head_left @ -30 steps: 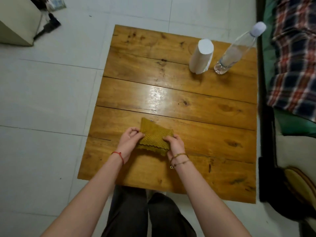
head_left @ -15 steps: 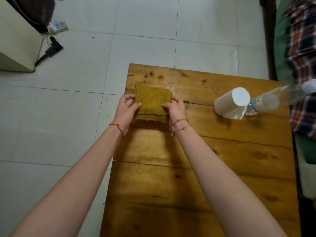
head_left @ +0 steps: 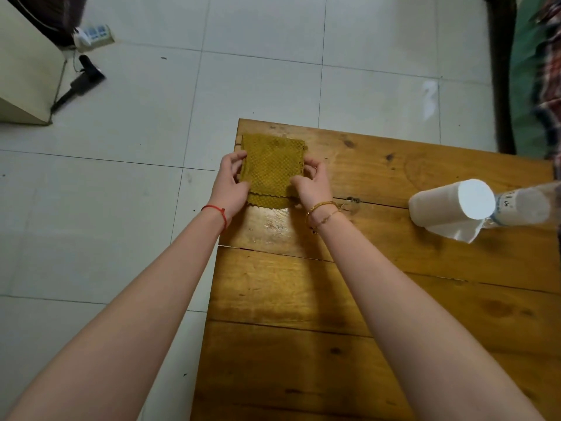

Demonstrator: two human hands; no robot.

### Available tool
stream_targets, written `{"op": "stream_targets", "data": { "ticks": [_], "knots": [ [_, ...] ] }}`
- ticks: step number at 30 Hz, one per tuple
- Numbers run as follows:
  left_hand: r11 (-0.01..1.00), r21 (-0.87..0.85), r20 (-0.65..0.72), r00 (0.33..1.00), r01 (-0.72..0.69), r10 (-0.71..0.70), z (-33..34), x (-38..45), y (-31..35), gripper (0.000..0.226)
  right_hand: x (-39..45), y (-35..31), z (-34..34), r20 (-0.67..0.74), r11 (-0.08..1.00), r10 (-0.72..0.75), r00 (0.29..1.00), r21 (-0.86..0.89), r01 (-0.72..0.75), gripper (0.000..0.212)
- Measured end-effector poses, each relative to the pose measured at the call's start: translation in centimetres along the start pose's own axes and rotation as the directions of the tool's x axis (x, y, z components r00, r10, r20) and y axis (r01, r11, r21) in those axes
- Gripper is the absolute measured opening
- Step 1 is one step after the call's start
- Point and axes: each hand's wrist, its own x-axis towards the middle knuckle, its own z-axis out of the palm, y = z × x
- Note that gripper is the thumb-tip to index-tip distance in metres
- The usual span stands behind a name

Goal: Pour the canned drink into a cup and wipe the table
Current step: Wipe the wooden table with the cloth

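Note:
A folded mustard-yellow cloth (head_left: 270,168) lies flat at the far left corner of the wooden table (head_left: 379,314). My left hand (head_left: 232,185) pinches its left edge and my right hand (head_left: 311,185) holds its right edge, both pressing it onto the wood. The planks just behind the cloth shine wet. No can and no cup are in view.
A white paper roll (head_left: 449,205) stands at the table's right, with a clear plastic bottle (head_left: 522,206) beside it. White tiled floor surrounds the table. A beige cabinet (head_left: 24,71), a power strip (head_left: 94,33) and a black plug lie far left. A bed with plaid fabric (head_left: 546,71) is at right.
Both hands have pushed the cloth from the near side of the table to its far left corner. My view has shifted left and forward with it.

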Motion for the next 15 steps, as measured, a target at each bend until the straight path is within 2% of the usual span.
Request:
{"op": "stream_targets", "data": {
  "ticks": [5,8,12,15],
  "knots": [
    [0.988,0.153,-0.010,1.000,-0.018,0.019,-0.3,-1.6,-0.9,0.063,-1.2,0.8,-1.3,-0.043,0.992,-0.042,0.998,-0.124,0.036,0.050],
    [0.937,0.338,-0.050,0.992,-0.092,0.115,-0.2,-3.3,-1.0,0.057,-2.8,0.8,-2.8,-0.031,0.950,-0.144,0.989,-0.286,0.129,0.043],
    [0.865,0.464,-0.031,0.973,-0.189,0.229,0.0,-6.8,-1.0,0.053,-6.2,1.1,-6.0,0.001,0.835,-0.293,0.956,-0.487,0.257,0.040],
    [0.829,0.510,0.001,0.963,-0.232,0.269,0.2,-11.1,-0.1,0.051,-9.5,1.8,-9.1,0.098,0.687,-0.362,0.927,-0.644,0.336,0.045]
  ]
}}
